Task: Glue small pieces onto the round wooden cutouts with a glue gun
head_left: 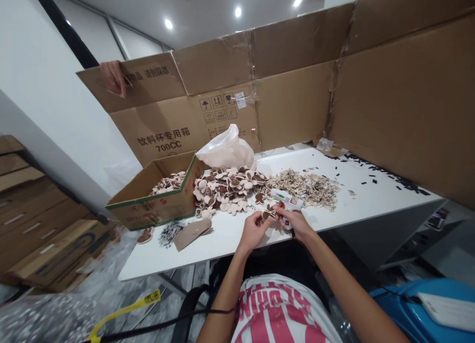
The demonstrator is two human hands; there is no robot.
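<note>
Close to the table's front edge, my left hand point(255, 229) pinches a small brown felt cutout point(267, 215) between thumb and fingers. A pale loop, like the cords on the table, lies on the cutout. My right hand point(295, 222) is wrapped around a white hot glue gun point(287, 199), whose body points up and left. Its fingertips are at the cutout's right edge; whether they grip the loop, I cannot tell. Just beyond my hands are a pile of beige and brown felt cutouts point(226, 187) and a heap of pale cord pieces point(308, 187).
A cardboard box point(159, 214) of cutouts stands left on the white table point(237, 234). Near it lie brown cardboard pieces point(192, 234) and a dark-grey pile point(170, 232). A white plastic bag point(228, 150) sits behind. Tall cardboard point(293, 110) walls the back; black bits point(393, 177) lie right.
</note>
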